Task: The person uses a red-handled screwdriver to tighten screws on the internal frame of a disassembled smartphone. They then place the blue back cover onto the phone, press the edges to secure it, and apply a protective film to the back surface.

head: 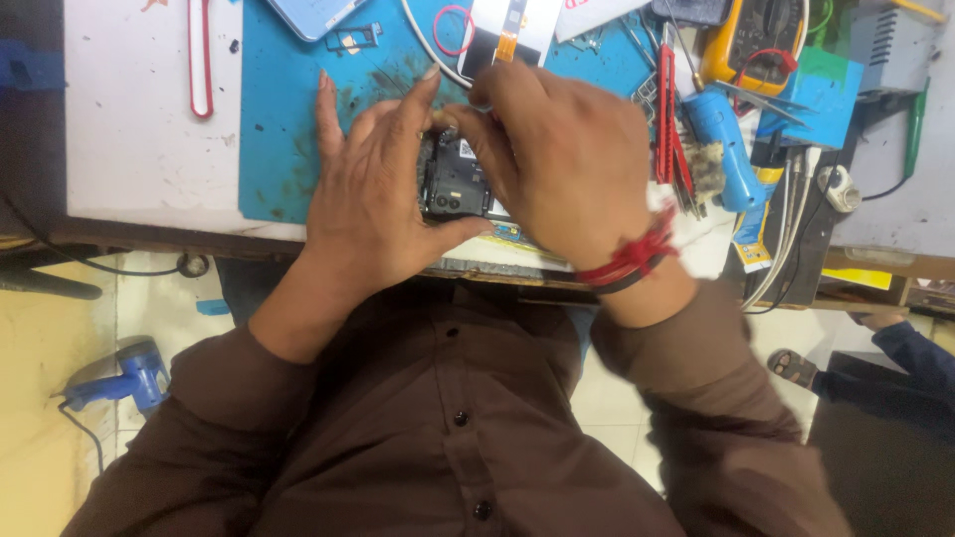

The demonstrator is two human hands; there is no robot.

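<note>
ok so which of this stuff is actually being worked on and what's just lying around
In hand:
- opened phone, held by left hand
- right hand working at its top edge

Lying about:
- yellow multimeter
- blue-handled tool
- red tweezers
- red strip
- blue mat

Left hand (373, 194) fingers spread, thumb curled under, right hand (562, 159) bent over, fingertips pinching
</note>
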